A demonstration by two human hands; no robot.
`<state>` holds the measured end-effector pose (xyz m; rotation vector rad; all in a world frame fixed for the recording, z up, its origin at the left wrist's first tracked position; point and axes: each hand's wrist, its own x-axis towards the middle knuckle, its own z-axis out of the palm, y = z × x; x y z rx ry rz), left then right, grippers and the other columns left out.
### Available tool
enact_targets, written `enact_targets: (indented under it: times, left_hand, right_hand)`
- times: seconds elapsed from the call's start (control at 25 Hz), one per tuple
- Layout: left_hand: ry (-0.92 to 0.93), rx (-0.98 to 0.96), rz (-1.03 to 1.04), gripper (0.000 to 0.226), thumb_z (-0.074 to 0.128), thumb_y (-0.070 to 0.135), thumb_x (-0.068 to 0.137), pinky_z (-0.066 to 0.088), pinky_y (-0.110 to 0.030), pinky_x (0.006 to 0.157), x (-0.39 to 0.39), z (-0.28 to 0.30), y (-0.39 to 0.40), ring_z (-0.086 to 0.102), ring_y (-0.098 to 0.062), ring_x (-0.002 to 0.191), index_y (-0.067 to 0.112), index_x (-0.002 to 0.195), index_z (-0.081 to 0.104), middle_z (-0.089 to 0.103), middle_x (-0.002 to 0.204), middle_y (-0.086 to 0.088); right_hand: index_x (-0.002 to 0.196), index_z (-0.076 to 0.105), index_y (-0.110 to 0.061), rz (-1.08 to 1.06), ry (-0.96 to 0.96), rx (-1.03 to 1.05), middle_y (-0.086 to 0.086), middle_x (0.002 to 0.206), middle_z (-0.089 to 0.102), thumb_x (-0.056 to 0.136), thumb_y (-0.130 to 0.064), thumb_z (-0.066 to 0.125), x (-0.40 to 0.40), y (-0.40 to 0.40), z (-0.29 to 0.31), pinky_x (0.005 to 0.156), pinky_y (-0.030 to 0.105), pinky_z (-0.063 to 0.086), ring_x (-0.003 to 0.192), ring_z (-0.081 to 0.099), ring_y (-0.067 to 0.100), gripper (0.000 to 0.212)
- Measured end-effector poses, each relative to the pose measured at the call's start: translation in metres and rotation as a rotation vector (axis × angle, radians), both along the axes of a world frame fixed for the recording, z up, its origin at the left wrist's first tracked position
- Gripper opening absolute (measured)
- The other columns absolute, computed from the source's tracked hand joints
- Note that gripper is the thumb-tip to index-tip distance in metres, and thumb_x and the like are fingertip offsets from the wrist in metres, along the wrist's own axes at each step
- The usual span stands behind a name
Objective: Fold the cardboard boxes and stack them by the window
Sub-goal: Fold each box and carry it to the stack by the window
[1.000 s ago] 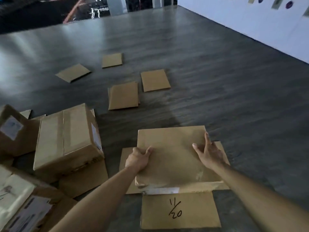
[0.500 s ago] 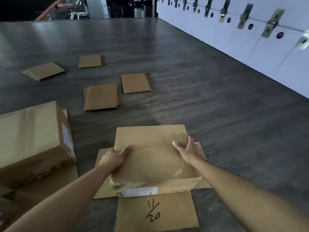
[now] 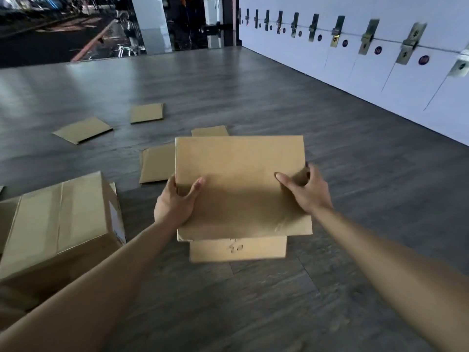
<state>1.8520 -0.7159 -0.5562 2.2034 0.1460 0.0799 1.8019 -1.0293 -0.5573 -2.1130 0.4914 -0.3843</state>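
Both hands grip one flattened box above the floor: left hand curls round its left edge, right hand round its right edge. Its lower flap hangs beneath.

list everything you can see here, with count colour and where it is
held cardboard box: 1, brown, flattened, centre, lifted off the floor, a flap with blurred handwriting hanging below
flat cardboard pieces: 4, brown, on the floor beyond the held box, two partly hidden behind it
taped box: 1, brown, assembled, on the floor at left
more cardboard: brown, far left edge, cut off, count unclear
floor: 1, dark grey wood-look planks
wall: 1, white, right, with a row of metal clips and round dark stickers
window: far end, dark outside
left hand: 1, grips the box's left edge
right hand: 1, grips the box's right edge
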Motion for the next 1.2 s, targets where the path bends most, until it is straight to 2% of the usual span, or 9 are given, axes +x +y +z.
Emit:
enact_targets:
  times: [0.08,0.16,0.32,0.48,0.56,0.72,0.84,1.0,1.2]
  left_hand:
    - [-0.104,-0.044,-0.007,0.094,0.059,0.09,0.064,0.044,-0.031,0.076,0.004,0.019,0.0,0.06,-0.017,0.096,0.041,0.142,0.039,0.059,0.099,0.017]
    - [-0.161,-0.07,-0.03,0.105,0.069,0.084,0.059,0.044,-0.028,0.073,0.006,0.03,0.002,0.055,-0.01,0.092,0.039,0.147,0.032,0.057,0.098,0.021]
    - [-0.077,0.008,-0.054,0.092,0.09,0.061,0.054,0.05,-0.035,0.08,0.003,0.007,0.016,0.059,-0.018,0.099,0.029,0.131,0.05,0.062,0.105,0.01]
    - [0.038,-0.007,-0.03,0.078,0.096,0.036,0.055,0.047,-0.031,0.079,-0.014,-0.048,0.018,0.062,-0.02,0.104,0.028,0.123,0.057,0.064,0.101,0.011]
    - [0.097,0.033,-0.031,0.078,0.096,0.034,0.055,0.044,-0.029,0.077,-0.025,-0.072,0.019,0.062,-0.021,0.106,0.028,0.123,0.058,0.062,0.098,0.012]
    - [0.219,0.041,-0.018,0.076,0.096,0.037,0.052,0.05,-0.033,0.084,-0.037,-0.102,0.036,0.063,-0.021,0.107,0.032,0.118,0.059,0.066,0.098,0.012]
    - [0.269,0.004,-0.073,0.076,0.094,0.05,0.046,0.052,-0.039,0.089,-0.04,-0.104,0.043,0.063,-0.017,0.105,0.035,0.113,0.06,0.069,0.102,0.014]
    - [0.317,-0.096,-0.13,0.103,0.068,0.097,0.034,0.054,-0.033,0.077,-0.033,-0.078,0.047,0.067,-0.013,0.095,0.027,0.109,0.063,0.071,0.103,0.009]
    - [0.377,-0.168,-0.021,0.098,0.042,0.104,0.051,0.052,-0.026,0.05,-0.007,-0.033,0.039,0.064,-0.016,0.082,0.03,0.112,0.058,0.064,0.099,0.005]
  right_hand:
    - [0.118,0.057,-0.032,0.038,-0.073,0.065,-0.018,0.109,0.062,0.052,-0.078,0.078,0.01,-0.008,0.02,0.079,0.018,0.044,0.103,0.06,0.007,0.083]
    - [0.103,0.059,-0.032,0.059,-0.117,0.087,-0.015,0.097,0.066,0.05,-0.07,0.084,0.016,-0.013,0.029,0.073,0.02,0.047,0.095,0.063,0.009,0.07]
    - [0.134,0.049,-0.022,0.099,-0.115,0.065,-0.011,0.117,0.062,0.05,-0.057,0.093,0.01,-0.012,0.011,0.084,0.025,0.046,0.107,0.057,0.011,0.101]
    - [0.132,0.051,-0.024,0.116,0.004,0.032,-0.024,0.094,0.057,0.049,-0.045,0.097,-0.01,-0.001,-0.034,0.063,0.008,0.039,0.089,0.057,0.006,0.097]
    - [0.13,0.051,-0.024,0.105,0.077,0.042,-0.022,0.091,0.056,0.049,-0.041,0.098,-0.02,0.002,-0.059,0.06,0.008,0.038,0.085,0.055,0.004,0.096]
    - [0.124,0.054,-0.024,0.136,0.217,0.111,-0.013,0.1,0.062,0.051,-0.034,0.099,-0.03,-0.002,-0.088,0.076,0.026,0.045,0.104,0.06,0.019,0.087]
    - [0.117,0.06,-0.027,0.196,0.275,0.149,-0.014,0.105,0.067,0.048,-0.041,0.099,-0.034,-0.008,-0.089,0.084,0.028,0.048,0.102,0.062,0.012,0.081]
    - [0.112,0.068,-0.027,0.402,0.389,0.294,-0.013,0.099,0.076,0.032,-0.064,0.095,-0.026,-0.021,-0.058,0.077,0.031,0.061,0.093,0.071,0.009,0.092]
    - [0.137,0.051,-0.02,0.272,0.401,0.348,-0.001,0.124,0.067,0.049,-0.087,0.074,0.006,-0.013,-0.021,0.083,0.051,0.06,0.108,0.068,0.023,0.113]
